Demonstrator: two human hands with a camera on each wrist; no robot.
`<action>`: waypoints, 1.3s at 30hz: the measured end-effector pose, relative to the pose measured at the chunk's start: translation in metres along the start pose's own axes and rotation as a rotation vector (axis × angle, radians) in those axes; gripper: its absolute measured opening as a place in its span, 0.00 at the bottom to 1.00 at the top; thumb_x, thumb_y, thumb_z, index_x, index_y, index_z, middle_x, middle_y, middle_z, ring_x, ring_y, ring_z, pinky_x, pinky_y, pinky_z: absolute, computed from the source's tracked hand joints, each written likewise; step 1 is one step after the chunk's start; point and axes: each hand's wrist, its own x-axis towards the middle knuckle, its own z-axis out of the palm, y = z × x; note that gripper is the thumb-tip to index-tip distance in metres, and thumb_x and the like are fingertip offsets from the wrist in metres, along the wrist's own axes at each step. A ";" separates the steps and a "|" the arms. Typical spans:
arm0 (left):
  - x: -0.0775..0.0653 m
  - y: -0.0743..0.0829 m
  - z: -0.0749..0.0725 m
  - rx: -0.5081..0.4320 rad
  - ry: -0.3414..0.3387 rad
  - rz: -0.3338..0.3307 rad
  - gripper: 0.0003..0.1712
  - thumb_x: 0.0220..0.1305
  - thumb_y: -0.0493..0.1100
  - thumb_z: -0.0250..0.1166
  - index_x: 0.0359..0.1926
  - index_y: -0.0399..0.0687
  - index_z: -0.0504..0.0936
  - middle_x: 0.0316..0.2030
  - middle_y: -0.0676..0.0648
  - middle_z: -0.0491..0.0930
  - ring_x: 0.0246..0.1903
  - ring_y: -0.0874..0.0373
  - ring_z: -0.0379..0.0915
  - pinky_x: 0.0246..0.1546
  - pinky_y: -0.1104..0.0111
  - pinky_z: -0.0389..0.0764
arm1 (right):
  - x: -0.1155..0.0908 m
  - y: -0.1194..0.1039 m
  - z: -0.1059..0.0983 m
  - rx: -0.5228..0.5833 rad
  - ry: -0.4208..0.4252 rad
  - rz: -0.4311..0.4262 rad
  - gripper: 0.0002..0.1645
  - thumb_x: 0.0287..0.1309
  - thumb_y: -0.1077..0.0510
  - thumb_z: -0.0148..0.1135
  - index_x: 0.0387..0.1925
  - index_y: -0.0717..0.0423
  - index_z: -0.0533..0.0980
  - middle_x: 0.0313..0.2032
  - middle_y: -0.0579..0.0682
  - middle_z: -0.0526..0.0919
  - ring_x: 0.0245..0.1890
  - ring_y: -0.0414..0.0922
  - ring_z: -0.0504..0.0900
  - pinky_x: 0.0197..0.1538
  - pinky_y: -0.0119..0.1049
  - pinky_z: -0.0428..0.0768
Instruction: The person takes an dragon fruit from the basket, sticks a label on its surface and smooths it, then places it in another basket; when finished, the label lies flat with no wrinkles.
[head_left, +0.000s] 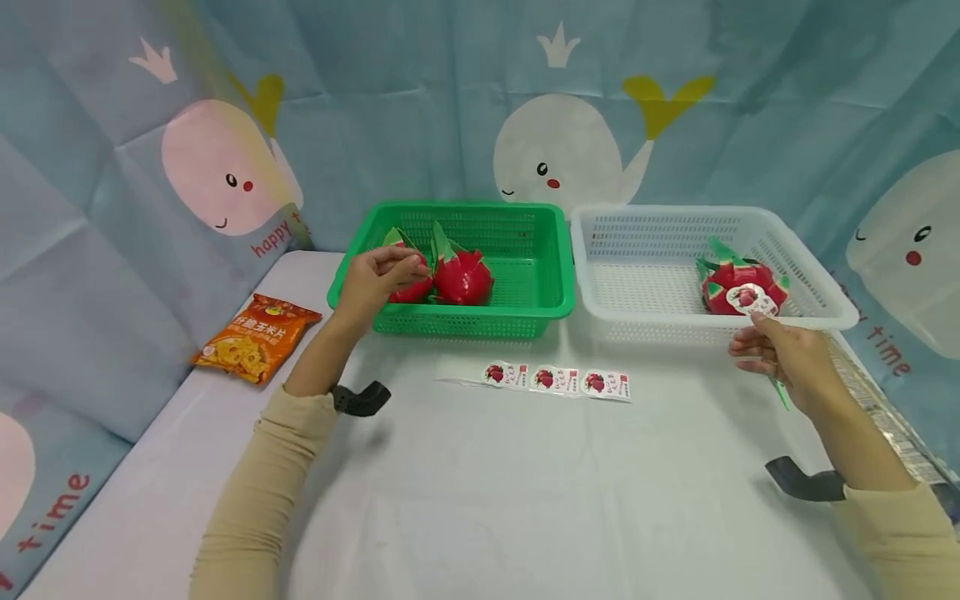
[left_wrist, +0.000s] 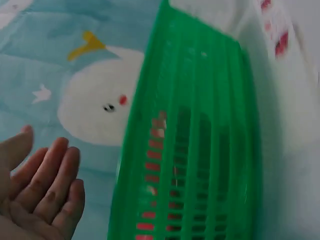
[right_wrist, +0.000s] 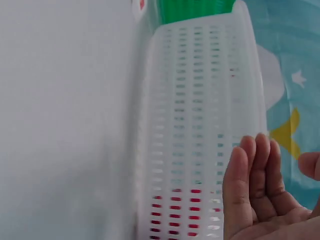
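My left hand point(head_left: 375, 282) is raised at the front left of the green basket point(head_left: 480, 322), with its fingers loosely bent and nothing in them. Two red dragon fruits with green tips are in that basket; the hand partly covers the left dragon fruit point(head_left: 411, 289), while the right dragon fruit point(head_left: 463, 277) shows fully. Near the front right rim of the white basket point(head_left: 675, 321), my right hand point(head_left: 787, 354) has relaxed fingers and holds nothing. Behind it, inside the basket, a red dragon fruit point(head_left: 727, 275) bears a white label sticker point(head_left: 748, 299).
A strip of label stickers point(head_left: 555, 380) lies on the white table point(head_left: 525, 483) before the baskets. At the left edge rests an orange snack bag point(head_left: 258, 337). A thin green piece point(head_left: 781, 392) shows under my right hand. A whale-print curtain point(head_left: 420, 108) hangs behind.
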 end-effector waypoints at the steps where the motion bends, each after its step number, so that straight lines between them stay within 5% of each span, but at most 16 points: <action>1: 0.009 0.000 0.000 0.106 -0.015 0.015 0.18 0.61 0.49 0.60 0.48 0.43 0.78 0.39 0.48 0.84 0.40 0.60 0.80 0.48 0.67 0.78 | 0.000 0.003 -0.001 0.093 -0.047 0.034 0.16 0.66 0.51 0.48 0.30 0.48 0.80 0.27 0.42 0.86 0.28 0.38 0.85 0.31 0.31 0.82; 5: 0.039 -0.004 -0.002 0.395 -0.175 0.099 0.24 0.57 0.42 0.65 0.54 0.39 0.75 0.50 0.39 0.79 0.51 0.50 0.75 0.54 0.58 0.74 | 0.001 0.015 -0.005 0.464 -0.224 0.108 0.20 0.69 0.56 0.40 0.39 0.58 0.79 0.36 0.52 0.86 0.38 0.46 0.85 0.39 0.36 0.82; 9: 0.062 -0.003 -0.006 0.599 -0.349 0.176 0.32 0.51 0.36 0.69 0.58 0.38 0.71 0.56 0.39 0.73 0.57 0.45 0.67 0.56 0.52 0.70 | 0.004 0.023 0.000 0.673 -0.202 0.054 0.17 0.68 0.60 0.41 0.44 0.62 0.76 0.40 0.56 0.85 0.42 0.49 0.84 0.42 0.38 0.81; 14: 0.082 0.001 -0.003 0.824 -0.540 0.077 0.42 0.48 0.33 0.70 0.65 0.48 0.63 0.65 0.42 0.63 0.63 0.46 0.58 0.59 0.52 0.67 | 0.005 0.026 0.006 0.616 -0.049 0.001 0.11 0.64 0.59 0.49 0.42 0.57 0.77 0.36 0.52 0.86 0.38 0.45 0.86 0.38 0.36 0.82; 20: 0.098 -0.002 0.007 0.953 -0.703 -0.039 0.50 0.49 0.27 0.66 0.70 0.50 0.52 0.68 0.41 0.53 0.61 0.43 0.57 0.51 0.54 0.75 | 0.004 0.032 0.011 0.552 0.003 -0.065 0.11 0.64 0.59 0.49 0.39 0.59 0.77 0.35 0.50 0.86 0.37 0.41 0.85 0.37 0.33 0.82; 28: 0.108 -0.017 0.018 0.990 -0.697 0.028 0.48 0.47 0.28 0.68 0.68 0.48 0.56 0.66 0.42 0.58 0.64 0.43 0.52 0.56 0.49 0.69 | 0.006 0.034 0.013 0.545 0.025 -0.126 0.12 0.65 0.59 0.48 0.40 0.60 0.78 0.34 0.50 0.86 0.37 0.41 0.85 0.37 0.32 0.82; 34: 0.107 -0.023 0.031 1.014 -0.608 0.132 0.45 0.45 0.43 0.74 0.64 0.40 0.63 0.59 0.38 0.66 0.59 0.43 0.62 0.56 0.50 0.70 | 0.007 0.035 0.014 0.544 0.038 -0.132 0.12 0.65 0.59 0.48 0.40 0.60 0.77 0.34 0.50 0.86 0.36 0.41 0.85 0.36 0.33 0.82; 39: 0.106 -0.029 0.052 0.943 -0.575 0.131 0.45 0.43 0.52 0.74 0.58 0.40 0.62 0.56 0.39 0.66 0.55 0.45 0.65 0.54 0.53 0.72 | 0.009 0.038 0.014 0.506 0.064 -0.138 0.12 0.64 0.58 0.50 0.41 0.59 0.77 0.34 0.49 0.86 0.36 0.40 0.85 0.36 0.32 0.82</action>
